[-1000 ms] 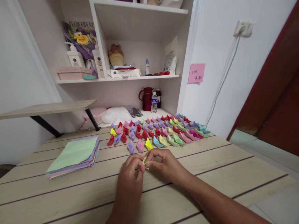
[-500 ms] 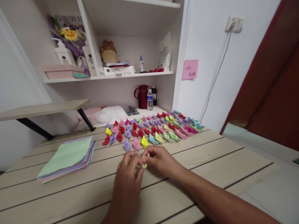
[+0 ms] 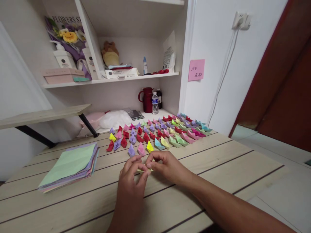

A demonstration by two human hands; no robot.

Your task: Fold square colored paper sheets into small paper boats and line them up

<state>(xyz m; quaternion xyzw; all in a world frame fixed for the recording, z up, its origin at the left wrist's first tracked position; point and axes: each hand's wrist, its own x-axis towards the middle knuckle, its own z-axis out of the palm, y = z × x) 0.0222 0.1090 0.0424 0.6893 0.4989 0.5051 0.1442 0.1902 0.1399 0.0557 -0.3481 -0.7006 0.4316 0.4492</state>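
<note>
My left hand (image 3: 132, 179) and my right hand (image 3: 167, 166) meet over the wooden table (image 3: 218, 168), fingers pinched on a small pale yellow folded paper (image 3: 145, 169) held between them. Just beyond my fingers stand rows of several small folded paper boats (image 3: 157, 132) in red, purple, pink, yellow, green and blue. A stack of pastel paper sheets (image 3: 70, 166) lies to the left of my hands, green sheet on top.
Behind the boats, a low white ledge carries a red jug (image 3: 147, 100), a water bottle (image 3: 155, 103) and a white plastic bag (image 3: 115, 118). A shelf (image 3: 109, 80) above holds bottles and boxes. A pink note (image 3: 196, 70) sticks to the wall.
The view has drifted right and slightly up, so everything sits further left. My hands keep working the yellow paper, which now lies flatter between my fingertips.
</note>
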